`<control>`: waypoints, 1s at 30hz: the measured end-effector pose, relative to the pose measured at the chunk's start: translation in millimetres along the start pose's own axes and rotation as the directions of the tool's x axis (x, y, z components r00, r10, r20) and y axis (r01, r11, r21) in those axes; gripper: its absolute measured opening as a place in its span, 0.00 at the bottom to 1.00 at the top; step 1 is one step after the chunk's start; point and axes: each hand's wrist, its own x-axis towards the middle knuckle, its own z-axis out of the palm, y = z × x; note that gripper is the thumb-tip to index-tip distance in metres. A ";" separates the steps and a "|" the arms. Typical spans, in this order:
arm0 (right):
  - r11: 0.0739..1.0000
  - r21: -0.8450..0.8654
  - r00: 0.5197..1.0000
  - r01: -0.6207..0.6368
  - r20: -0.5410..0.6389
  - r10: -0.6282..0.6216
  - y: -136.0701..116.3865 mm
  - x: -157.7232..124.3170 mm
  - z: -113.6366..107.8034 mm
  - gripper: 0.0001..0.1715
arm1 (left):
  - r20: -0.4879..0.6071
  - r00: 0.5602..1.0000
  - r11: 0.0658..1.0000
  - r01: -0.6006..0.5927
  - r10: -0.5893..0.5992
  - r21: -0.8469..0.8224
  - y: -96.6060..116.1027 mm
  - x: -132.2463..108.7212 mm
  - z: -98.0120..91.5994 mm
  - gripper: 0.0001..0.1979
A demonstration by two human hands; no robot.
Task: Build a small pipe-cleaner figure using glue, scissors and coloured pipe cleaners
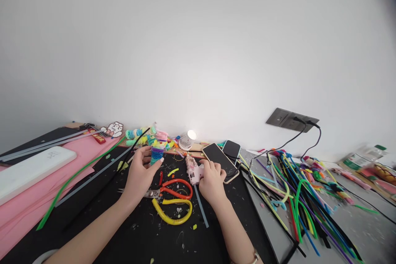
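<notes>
My left hand (140,177) is closed round a small figure of fuzzy pipe cleaners (159,145), blue below, yellow in the middle and pink on top, held upright over the black mat. My right hand (213,180) grips the handle of a pale pink hot glue gun (193,170), whose nozzle points toward the wall. From the gun's rear a translucent glue stick (201,209) runs toward me. Scissors (176,187) with one red and one yellow handle lie between my hands, their blades partly behind my left wrist.
Two phones (218,161) and a paper cup (186,140) stand behind the glue gun. At right, many pipe cleaners (305,198) sprawl below a wall socket (292,119) with plugged-in cords. Pink sheets (78,173) and a white box-like object (37,173) lie at left.
</notes>
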 end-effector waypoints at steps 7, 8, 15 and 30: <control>0.942 0.208 0.956 0.262 -0.191 -0.224 -11.4 -0.9 0.6 0.12 | 0.100 0.995 1.000 -0.002 -0.001 0.025 5.5 -4.2 2.6 0.24; 0.917 0.215 0.935 0.336 -0.193 -0.298 -14.3 -0.4 2.7 0.11 | 0.117 0.993 1.000 0.000 -0.003 0.029 5.2 -4.6 3.2 0.24; 0.849 0.083 0.852 0.521 -0.095 -0.514 -30.3 5.2 14.8 0.10 | 0.154 0.988 1.000 0.006 -0.009 0.016 2.7 -5.6 5.2 0.24; 0.837 0.078 0.840 0.542 -0.027 -0.542 -30.8 13.1 17.7 0.09 | 0.178 0.984 1.000 0.014 -0.015 0.008 -1.0 -4.9 6.7 0.25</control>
